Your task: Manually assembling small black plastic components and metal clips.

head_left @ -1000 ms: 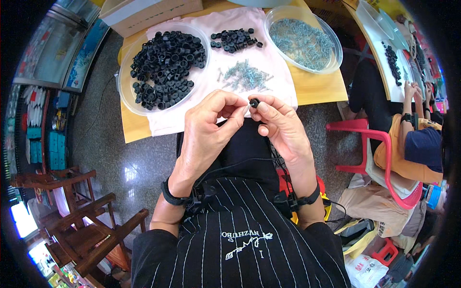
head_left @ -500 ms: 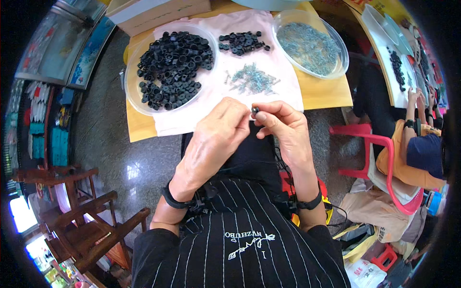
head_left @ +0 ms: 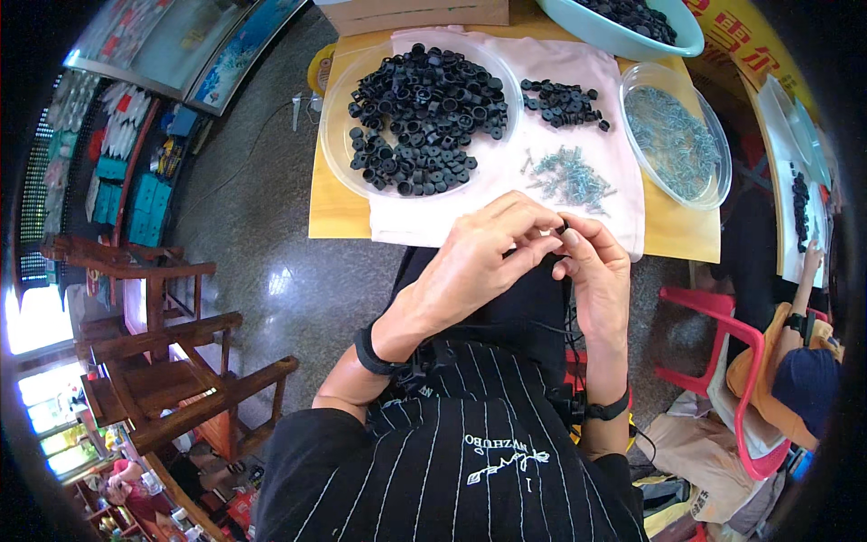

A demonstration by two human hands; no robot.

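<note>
Above my lap, close to the table's near edge, my two hands meet fingertip to fingertip. My right hand (head_left: 598, 280) pinches a small black plastic cap (head_left: 564, 227) between thumb and forefinger. Closed in a pinch against the cap's left side is my left hand (head_left: 488, 257); what its fingertips hold, if anything, is hidden. Just beyond them, a loose pile of small silvery screws (head_left: 573, 178) lies on a pale pink cloth (head_left: 506, 176). A smaller group of black caps (head_left: 564, 104) sits behind the screws.
On the wooden table (head_left: 339, 203), a clear round tub (head_left: 336, 135) of black caps stands left, and a clear tub (head_left: 720, 181) of screws right. Behind are a cardboard box (head_left: 415, 16) and a light-blue basin (head_left: 694, 41). A pink chair (head_left: 722, 316) and co-worker (head_left: 808, 388) are rightward.
The view has shifted, so table and hands appear further right. My left fingers have turned and opened out slightly at the cap; my right hand keeps its pinch.
</note>
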